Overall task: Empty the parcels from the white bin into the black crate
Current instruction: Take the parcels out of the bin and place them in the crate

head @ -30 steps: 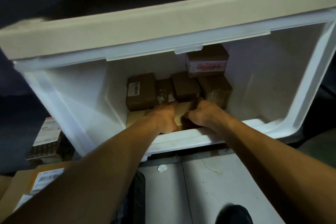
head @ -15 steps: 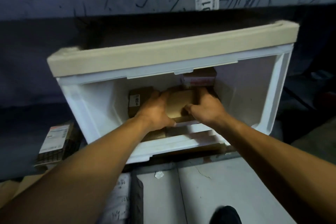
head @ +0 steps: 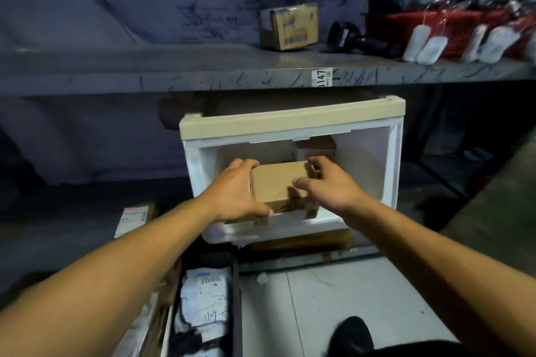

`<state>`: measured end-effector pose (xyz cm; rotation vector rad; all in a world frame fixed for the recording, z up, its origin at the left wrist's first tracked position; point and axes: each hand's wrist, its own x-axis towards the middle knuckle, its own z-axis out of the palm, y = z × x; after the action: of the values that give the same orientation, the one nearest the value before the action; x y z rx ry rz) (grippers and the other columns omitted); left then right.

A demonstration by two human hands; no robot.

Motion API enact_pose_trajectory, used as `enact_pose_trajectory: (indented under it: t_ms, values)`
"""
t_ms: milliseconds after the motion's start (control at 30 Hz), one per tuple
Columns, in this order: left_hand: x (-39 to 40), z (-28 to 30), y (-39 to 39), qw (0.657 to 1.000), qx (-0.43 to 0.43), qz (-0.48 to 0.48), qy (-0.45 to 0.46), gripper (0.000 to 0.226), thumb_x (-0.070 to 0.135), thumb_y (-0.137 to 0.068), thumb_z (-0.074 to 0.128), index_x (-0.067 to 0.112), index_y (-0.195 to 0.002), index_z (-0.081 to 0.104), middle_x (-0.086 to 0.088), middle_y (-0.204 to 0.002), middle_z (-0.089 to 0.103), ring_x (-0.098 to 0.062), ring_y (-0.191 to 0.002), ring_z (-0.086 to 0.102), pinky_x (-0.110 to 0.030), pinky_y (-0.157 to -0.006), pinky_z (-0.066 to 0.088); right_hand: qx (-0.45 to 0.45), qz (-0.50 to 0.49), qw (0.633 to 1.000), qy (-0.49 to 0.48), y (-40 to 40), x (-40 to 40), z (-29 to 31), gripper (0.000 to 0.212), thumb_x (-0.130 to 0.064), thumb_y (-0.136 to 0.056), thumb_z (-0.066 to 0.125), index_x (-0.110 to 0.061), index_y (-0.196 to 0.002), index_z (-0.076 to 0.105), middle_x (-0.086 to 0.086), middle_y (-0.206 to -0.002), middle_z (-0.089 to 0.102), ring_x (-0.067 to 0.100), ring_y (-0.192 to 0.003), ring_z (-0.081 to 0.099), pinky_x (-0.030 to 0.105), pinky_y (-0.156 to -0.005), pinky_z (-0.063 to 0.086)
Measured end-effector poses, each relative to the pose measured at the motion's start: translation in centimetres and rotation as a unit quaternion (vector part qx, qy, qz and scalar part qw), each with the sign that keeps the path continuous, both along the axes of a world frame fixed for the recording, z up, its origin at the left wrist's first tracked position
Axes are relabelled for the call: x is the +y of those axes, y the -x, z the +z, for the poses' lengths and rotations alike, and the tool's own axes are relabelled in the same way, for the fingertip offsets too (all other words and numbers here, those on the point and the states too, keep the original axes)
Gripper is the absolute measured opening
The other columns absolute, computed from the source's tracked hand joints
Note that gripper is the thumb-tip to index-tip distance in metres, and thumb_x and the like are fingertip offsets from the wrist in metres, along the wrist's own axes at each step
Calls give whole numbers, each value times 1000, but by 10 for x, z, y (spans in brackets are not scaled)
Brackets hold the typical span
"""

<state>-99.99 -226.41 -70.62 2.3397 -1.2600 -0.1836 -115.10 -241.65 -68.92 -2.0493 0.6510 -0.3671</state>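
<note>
The white bin lies tipped on its side on the floor beneath a grey shelf, its opening facing the camera and its beige rim uppermost. Both hands reach into the opening. The left hand grips the left edge of a plain brown cardboard parcel, fingers curled over its top corner and thumb along its lower front edge. The right hand holds the parcel's right side, fingers bent over the top right corner and thumb pressed on the front face. The parcel sits at the bin's mouth, on top of further brown parcels stacked below it. One more parcel is visible deeper inside the bin, at the upper right.

The black crate stands at lower left, near the left forearm, and contains grey labelled mailer bags.

On the shelf: a small printed carton, a black handheld device, and a red basket with white tags hanging from it. A white label reading 0147 is fixed to the shelf's front edge
</note>
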Motion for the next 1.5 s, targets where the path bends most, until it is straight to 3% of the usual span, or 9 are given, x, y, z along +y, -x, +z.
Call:
enact_pose_trajectory:
  t_ms: [300,533,633,733,833,1033,1200,1333,1500]
  values:
    - [92,16,18,997,61,26,35,96,45,-59,93,30,-137,38,13,-128,41,-9,-115,47,-28,-94,49,-41,69,995,-62,18,59,3,70,-36,-94,69,-28,-154,34,-1,-151,46,19,-127,51,38,-104,46]
    - [142,11,9,976,205,39,58,98,43,-45,95,42,-129,44,9,-128,56,-12,-115,60,-39,-94,57,42,215,973,-66,10,72,-2,115,-49,-68,84,-41,-158,14,-6,-160,32,19,-144,34,47,-122,28]
    - [155,14,3,952,286,34,99,95,23,-52,97,40,-132,48,3,-129,62,-14,-114,66,-42,-92,59,27,221,974,-51,3,80,-1,112,-40,-67,88,-38,-156,19,-5,-155,38,19,-140,38,42,-119,31]
    - [157,15,6,927,327,71,169,86,4,-71,88,31,-141,45,4,-134,58,-15,-108,69,-39,-90,60,-7,187,981,-41,-6,87,-2,98,-31,-72,91,-29,-148,29,-4,-140,48,15,-127,49,26,-101,46]
    - [148,9,12,901,346,161,206,64,23,-83,81,29,-138,48,6,-127,62,-18,-108,67,-38,-81,60,-37,113,992,-33,-10,95,-6,98,-37,-70,91,-26,-143,27,-4,-134,48,13,-120,51,20,-87,49]
    - [118,3,40,785,570,144,193,62,61,-72,71,29,-124,55,-14,-130,58,-40,-116,63,-62,-94,53,-70,-4,997,31,-11,111,-13,112,-54,-60,92,-26,-145,24,-4,-137,36,14,-124,44,33,-104,48]
    - [102,0,34,728,630,143,231,77,61,-65,78,26,-132,60,-15,-129,64,-41,-117,62,-63,-83,55,-78,68,994,-35,-6,114,-19,90,-74,-60,80,-32,-129,41,-3,-130,50,14,-115,57,40,-92,58]
    - [99,-1,32,729,622,149,244,50,50,-72,76,21,-112,70,-11,-101,75,-33,-104,67,-46,-83,54,-108,57,981,-154,0,119,-11,37,-55,-94,61,-24,-113,55,-3,-111,59,15,-100,59,23,-65,51]
    - [95,0,30,729,603,165,278,36,44,-87,62,22,-116,67,-12,-105,74,-32,-106,64,-47,-93,49,-101,-46,961,-255,-6,105,-6,41,-57,-98,53,-19,-112,59,2,-118,62,19,-109,60,42,-88,54]
